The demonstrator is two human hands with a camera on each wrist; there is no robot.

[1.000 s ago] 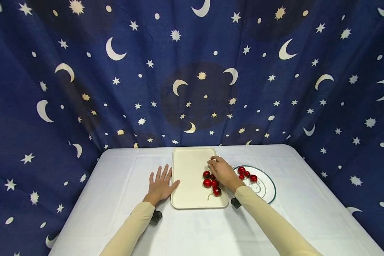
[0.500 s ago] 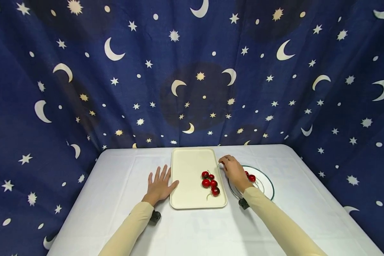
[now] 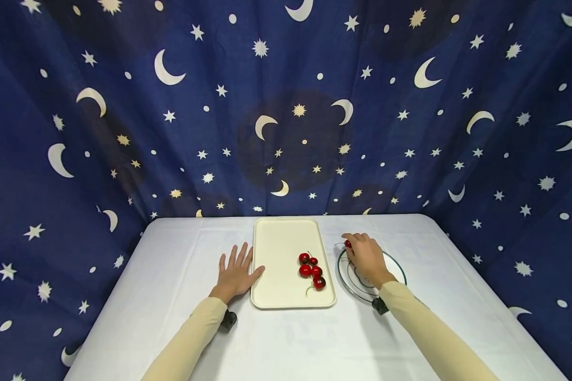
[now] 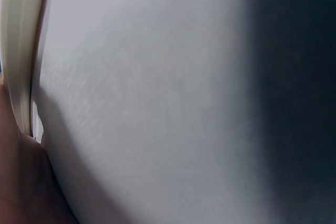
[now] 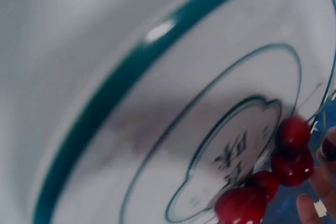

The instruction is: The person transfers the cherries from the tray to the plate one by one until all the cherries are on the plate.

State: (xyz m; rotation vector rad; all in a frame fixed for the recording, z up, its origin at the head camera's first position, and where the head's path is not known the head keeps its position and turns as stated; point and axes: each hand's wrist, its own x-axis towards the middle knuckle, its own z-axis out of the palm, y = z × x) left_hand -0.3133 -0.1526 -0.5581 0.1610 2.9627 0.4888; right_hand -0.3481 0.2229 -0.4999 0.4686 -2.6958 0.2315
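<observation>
In the head view my right hand [image 3: 367, 259] is over the white plate [image 3: 396, 269] with a green rim, its fingertips pinching a dark red cherry [image 3: 347, 244] whose stem sticks out to the left. The right wrist view shows this held cherry [image 5: 329, 148] near the fingers, above other cherries [image 5: 292, 166] lying on the plate; in the head view my hand hides those. Flat and spread, my left hand [image 3: 235, 275] rests on the table with its thumb at the left edge of the cream tray [image 3: 281, 238]. Several cherries [image 3: 305, 270] lie grouped on the tray's right side.
A white cloth covers the table [image 3: 286, 344]. Behind it hangs a blue curtain [image 3: 286, 106] with moons and stars. The plate stands right of the tray with a narrow gap between them.
My right hand has moved right, from over the tray to over the plate, with a cherry at its fingertips. The left hand and the cherries on the tray stay put.
</observation>
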